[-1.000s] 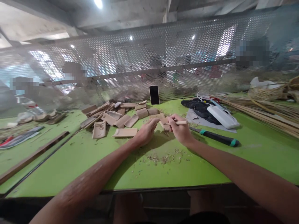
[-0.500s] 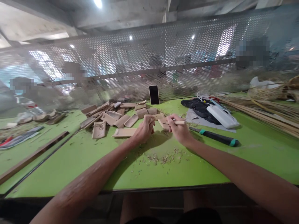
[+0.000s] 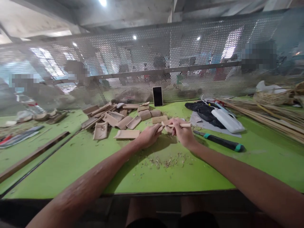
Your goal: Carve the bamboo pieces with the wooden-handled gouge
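My right hand [image 3: 181, 131] is closed around a light wooden-handled tool [image 3: 185, 125], whose thin tip points left. Its tip is close to my left hand [image 3: 150, 134], whose fingers are pinched on a small pale piece [image 3: 161, 128], mostly hidden. A curved bamboo piece [image 3: 168, 126] lies just behind, between the hands. Another bamboo piece [image 3: 127, 134] rests flat left of my left hand. Wood shavings [image 3: 167, 161] are scattered on the green table in front of both hands.
A pile of bamboo pieces [image 3: 116, 118] lies at the back left. A phone [image 3: 157, 96] stands upright near the mesh screen [image 3: 142, 69]. At the right are a black-handled knife [image 3: 223, 142], a white object [image 3: 228, 119], black cloth [image 3: 204, 112] and long bamboo strips [image 3: 266, 118].
My left hand has turned and shifted right, closer to the tool's tip. My right hand keeps its grip on the tool. The view has moved slightly.
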{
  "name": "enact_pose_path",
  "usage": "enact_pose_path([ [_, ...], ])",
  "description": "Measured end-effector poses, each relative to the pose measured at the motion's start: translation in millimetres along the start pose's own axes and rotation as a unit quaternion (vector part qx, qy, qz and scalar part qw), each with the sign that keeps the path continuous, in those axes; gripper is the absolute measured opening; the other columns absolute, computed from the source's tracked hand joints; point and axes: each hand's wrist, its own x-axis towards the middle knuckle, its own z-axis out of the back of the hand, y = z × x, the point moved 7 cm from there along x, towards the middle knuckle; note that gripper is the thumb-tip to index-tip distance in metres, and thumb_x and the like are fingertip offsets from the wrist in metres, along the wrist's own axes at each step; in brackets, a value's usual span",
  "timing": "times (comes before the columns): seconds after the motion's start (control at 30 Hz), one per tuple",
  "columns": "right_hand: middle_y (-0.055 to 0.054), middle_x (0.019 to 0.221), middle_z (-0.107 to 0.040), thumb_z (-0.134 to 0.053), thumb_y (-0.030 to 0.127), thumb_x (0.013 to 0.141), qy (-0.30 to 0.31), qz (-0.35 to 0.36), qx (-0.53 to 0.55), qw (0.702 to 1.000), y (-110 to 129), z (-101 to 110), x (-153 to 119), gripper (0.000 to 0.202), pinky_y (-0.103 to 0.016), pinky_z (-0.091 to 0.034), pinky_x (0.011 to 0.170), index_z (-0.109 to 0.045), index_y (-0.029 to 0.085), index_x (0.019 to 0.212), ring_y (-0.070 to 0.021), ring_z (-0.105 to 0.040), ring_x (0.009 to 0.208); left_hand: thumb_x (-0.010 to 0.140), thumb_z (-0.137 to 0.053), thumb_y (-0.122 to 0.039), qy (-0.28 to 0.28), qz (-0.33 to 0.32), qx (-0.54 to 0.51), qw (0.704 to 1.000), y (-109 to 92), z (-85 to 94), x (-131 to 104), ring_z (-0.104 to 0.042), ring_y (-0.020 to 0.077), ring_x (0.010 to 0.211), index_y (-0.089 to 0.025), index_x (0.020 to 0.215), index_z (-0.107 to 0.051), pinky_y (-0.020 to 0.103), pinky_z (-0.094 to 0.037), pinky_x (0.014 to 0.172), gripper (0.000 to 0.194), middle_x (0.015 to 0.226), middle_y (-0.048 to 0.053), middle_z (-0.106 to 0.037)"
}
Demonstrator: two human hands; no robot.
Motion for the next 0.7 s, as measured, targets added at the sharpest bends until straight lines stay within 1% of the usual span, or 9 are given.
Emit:
enact_pose_path([
  [0.13, 0.002, 0.055, -0.054, -0.049, 0.061, 0.096, 0.001, 0.005, 0.020, 1.000, 5.2, -1.3, -0.3, 0.048, -0.025, -0.042, 0.045, -0.059, 0.021, 0.072, -0.0126, -0.054, 0.045, 0.103, -0.038, -0.035, -0.008, -0.009, -0.001, 1.000, 0.6, 0.3, 0.6, -0.061, 0.0181, 0.073, -0.019, 0.099, -0.065, 0.029, -0.045, 0.067, 0.031, 0.083, 0.005, -0.068],
  [0.33, 0.003, 0.050, -0.052, -0.050, 0.059, 0.096, 0.003, 0.002, 0.022, 1.000, 4.0, -1.8, 0.0, 0.046, -0.025, -0.042, 0.047, -0.058, 0.021, 0.071, -0.0128, -0.053, 0.045, 0.104, -0.037, -0.038, 0.002, -0.012, -0.007, 1.000, -2.9, 1.9, 1.3, -0.062, 0.0193, 0.073, -0.016, 0.104, -0.069, 0.030, -0.045, 0.067, 0.039, 0.084, 0.007, -0.070],
  [0.5, 0.003, 0.050, -0.054, -0.052, 0.055, 0.095, 0.034, -0.004, 0.032, 0.999, 4.9, -5.9, -1.2, 0.042, -0.026, -0.042, 0.047, -0.059, 0.021, 0.072, -0.0129, -0.052, 0.045, 0.103, -0.041, -0.034, 0.011, -0.025, 0.006, 1.000, -0.9, -2.1, 1.0, -0.067, 0.0232, 0.089, -0.018, 0.113, -0.070, 0.033, -0.049, 0.076, 0.035, 0.102, 0.011, -0.073],
  [0.7, 0.002, 0.052, -0.056, -0.054, 0.045, 0.096, 0.068, -0.008, 0.018, 0.998, 4.4, -9.0, -2.1, 0.034, -0.025, -0.040, 0.047, -0.061, 0.021, 0.073, -0.0128, -0.054, 0.047, 0.102, -0.043, -0.029, 0.026, -0.023, 0.039, 0.999, -0.3, -3.6, -0.1, -0.068, 0.0237, 0.097, -0.019, 0.112, -0.071, 0.033, -0.051, 0.082, 0.032, 0.111, 0.010, -0.073],
])
